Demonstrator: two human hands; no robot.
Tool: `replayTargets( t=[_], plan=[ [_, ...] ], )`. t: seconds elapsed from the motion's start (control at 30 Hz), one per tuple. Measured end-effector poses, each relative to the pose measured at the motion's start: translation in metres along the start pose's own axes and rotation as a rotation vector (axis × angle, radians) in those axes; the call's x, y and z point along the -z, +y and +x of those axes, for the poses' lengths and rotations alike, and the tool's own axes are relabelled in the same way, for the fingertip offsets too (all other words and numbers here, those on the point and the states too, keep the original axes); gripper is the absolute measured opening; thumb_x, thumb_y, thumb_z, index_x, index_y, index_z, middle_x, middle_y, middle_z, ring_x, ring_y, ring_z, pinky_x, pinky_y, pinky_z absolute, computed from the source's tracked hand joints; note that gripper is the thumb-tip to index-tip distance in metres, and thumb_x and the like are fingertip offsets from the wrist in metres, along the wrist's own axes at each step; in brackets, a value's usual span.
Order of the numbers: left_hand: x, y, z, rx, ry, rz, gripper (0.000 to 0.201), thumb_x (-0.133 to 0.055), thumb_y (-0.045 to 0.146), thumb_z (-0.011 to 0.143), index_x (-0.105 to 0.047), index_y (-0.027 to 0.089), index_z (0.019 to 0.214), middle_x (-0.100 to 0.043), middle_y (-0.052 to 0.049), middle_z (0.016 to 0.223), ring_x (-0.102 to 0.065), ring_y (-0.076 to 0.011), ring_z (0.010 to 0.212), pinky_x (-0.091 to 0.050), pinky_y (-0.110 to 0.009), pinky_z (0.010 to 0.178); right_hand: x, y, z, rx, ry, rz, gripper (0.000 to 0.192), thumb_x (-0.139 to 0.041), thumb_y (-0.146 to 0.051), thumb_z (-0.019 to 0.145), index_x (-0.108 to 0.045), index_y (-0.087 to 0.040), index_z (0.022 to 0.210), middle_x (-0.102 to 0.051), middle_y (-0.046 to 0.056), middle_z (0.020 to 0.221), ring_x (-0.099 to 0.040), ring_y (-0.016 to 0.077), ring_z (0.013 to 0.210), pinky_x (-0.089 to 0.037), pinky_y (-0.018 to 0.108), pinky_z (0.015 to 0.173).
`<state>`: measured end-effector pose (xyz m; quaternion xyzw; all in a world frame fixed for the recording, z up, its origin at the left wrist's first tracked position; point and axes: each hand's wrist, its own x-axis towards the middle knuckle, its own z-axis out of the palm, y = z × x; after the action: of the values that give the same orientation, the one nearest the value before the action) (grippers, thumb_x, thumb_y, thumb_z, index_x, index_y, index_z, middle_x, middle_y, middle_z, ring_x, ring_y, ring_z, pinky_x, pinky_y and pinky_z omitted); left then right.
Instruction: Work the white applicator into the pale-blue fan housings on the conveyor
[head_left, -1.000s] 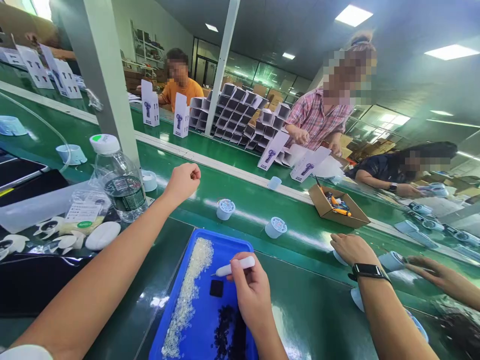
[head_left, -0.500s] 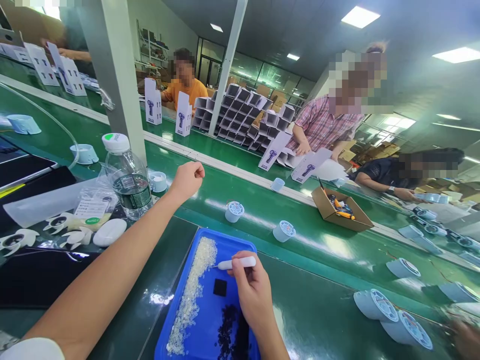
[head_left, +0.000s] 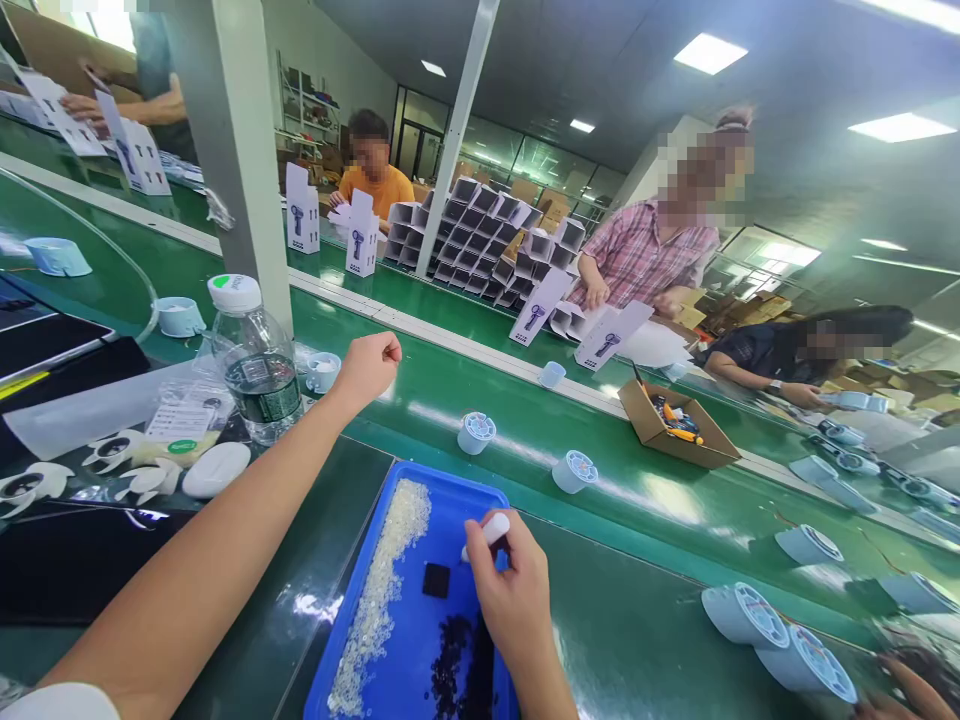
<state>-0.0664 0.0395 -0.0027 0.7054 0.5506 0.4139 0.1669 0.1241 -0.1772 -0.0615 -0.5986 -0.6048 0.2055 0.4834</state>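
My right hand [head_left: 514, 585] grips a white pen-like tool [head_left: 489, 532] with a thin tip, over the blue tray [head_left: 352, 560]. Small clear rings [head_left: 382, 590] lie heaped along the tray's left side. Black small rings [head_left: 450, 650] are scattered at its lower right, partly hidden by my hand. Between them sits a black square pad [head_left: 436, 580]. Stretched out over the green belt, my left hand [head_left: 367, 372] has its fingers curled closed; what they hold, if anything, is hidden. A light-blue round housing [head_left: 324, 372] is just left of that hand, and another housing [head_left: 476, 433] stands to its right.
A water bottle [head_left: 257, 375], white fan blades [head_left: 112, 452] and a white oval case [head_left: 217, 470] crowd the left. Farther right are more housings [head_left: 806, 665] and a cardboard box of tools [head_left: 679, 430]. Co-workers handle cartons across the belt; another person's hand [head_left: 911, 690] is at lower right.
My right hand has tilted the white tool, and its tip has moved right, away from the clear rings. Housings on the belt have shifted slightly right. My left hand stays closed.
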Motion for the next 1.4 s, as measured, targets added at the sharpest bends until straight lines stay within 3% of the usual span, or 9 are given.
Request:
replayTargets(
  t=[0.23,0.37,0.47,0.57,0.73,1.0,1.1,1.2,1.4],
  plan=[
    [-0.004,-0.014,-0.002,0.173,-0.06,0.444,0.026,-0.049,0.015,0.067,-0.063,0.017,0.088,-0.059,-0.015,0.099,-0.053,-0.0297,0.096,-0.041,-0.036,0.075,-0.001,0.003,-0.003,-0.021,-0.022,0.208,0.017,-0.05,-0.03,0.087,-0.047,-0.021,0.073,-0.047,-0.003,0.067,-0.044,0.0112,0.059,-0.037,0.022,0.056],
    [-0.002,-0.013,-0.005,0.417,-0.284,0.64,0.04,-0.056,0.029,0.066,-0.062,0.013,0.103,-0.053,-0.023,0.115,-0.04,-0.0409,0.115,-0.037,-0.044,0.083,-0.005,0.001,-0.003,0.021,-0.075,0.179,0.017,-0.051,-0.028,0.087,-0.048,-0.021,0.072,-0.048,-0.003,0.066,-0.046,0.0116,0.06,-0.036,0.023,0.058],
    [-0.001,-0.014,-0.005,0.443,-0.377,0.692,0.04,-0.054,0.031,0.068,-0.062,0.014,0.103,-0.051,-0.022,0.119,-0.036,-0.0402,0.119,-0.031,-0.047,0.09,-0.005,0.001,-0.003,0.038,-0.075,0.154,0.017,-0.051,-0.027,0.087,-0.048,-0.021,0.071,-0.049,-0.003,0.066,-0.045,0.0117,0.061,-0.036,0.023,0.057],
    [-0.004,-0.017,-0.004,0.465,-0.326,0.687,0.044,-0.054,0.032,0.068,-0.059,0.015,0.108,-0.045,-0.022,0.126,-0.032,-0.0402,0.122,-0.029,-0.05,0.092,-0.005,0.002,-0.003,0.024,-0.09,0.141,0.017,-0.051,-0.028,0.087,-0.048,-0.021,0.072,-0.049,-0.003,0.066,-0.045,0.0116,0.06,-0.035,0.023,0.057],
    [-0.005,-0.02,-0.004,0.547,-0.301,0.618,0.059,-0.058,0.033,0.067,-0.049,0.016,0.122,-0.019,-0.026,0.141,-0.015,-0.0482,0.129,-0.03,-0.056,0.089,-0.006,0.001,-0.003,0.042,-0.089,0.101,0.018,-0.049,-0.028,0.088,-0.046,-0.021,0.071,-0.045,-0.004,0.064,-0.042,0.0109,0.057,-0.034,0.022,0.054],
    [0.0,-0.017,-0.007,0.445,-0.257,0.503,0.028,-0.058,0.013,0.063,-0.063,0.019,0.09,-0.038,-0.017,0.118,-0.042,-0.0388,0.11,-0.043,-0.04,0.076,-0.006,-0.001,-0.002,0.136,-0.052,0.036,0.018,-0.047,-0.023,0.088,-0.042,-0.022,0.071,-0.043,-0.004,0.064,-0.041,0.0106,0.057,-0.034,0.021,0.054],
    [-0.001,-0.01,-0.004,0.305,-0.288,0.328,0.022,-0.061,0.014,0.06,-0.063,0.021,0.081,-0.042,-0.01,0.109,-0.052,-0.0287,0.097,-0.046,-0.036,0.076,0.0,0.001,-0.004,0.125,0.023,0.088,0.021,-0.047,-0.022,0.087,-0.039,-0.022,0.067,-0.042,-0.005,0.063,-0.041,0.0108,0.056,-0.034,0.022,0.053],
    [0.002,0.011,-0.005,0.19,-0.307,-0.01,0.025,-0.063,0.023,0.063,-0.061,0.024,0.087,-0.047,-0.006,0.105,-0.057,-0.0199,0.081,-0.049,-0.034,0.071,0.006,0.001,-0.005,0.106,-0.014,0.116,0.024,-0.048,-0.021,0.084,-0.037,-0.022,0.063,-0.042,-0.005,0.059,-0.04,0.0107,0.053,-0.033,0.022,0.051],
    [0.011,0.065,-0.018,0.231,-0.399,-0.921,0.026,-0.06,0.028,0.074,-0.059,0.023,0.099,-0.057,-0.008,0.106,-0.061,-0.0209,0.085,-0.054,-0.037,0.071,0.005,-0.004,-0.005,0.072,-0.153,0.077,0.026,-0.05,-0.021,0.08,-0.037,-0.022,0.057,-0.041,-0.005,0.054,-0.038,0.01,0.05,-0.031,0.023,0.05]
  ],
)
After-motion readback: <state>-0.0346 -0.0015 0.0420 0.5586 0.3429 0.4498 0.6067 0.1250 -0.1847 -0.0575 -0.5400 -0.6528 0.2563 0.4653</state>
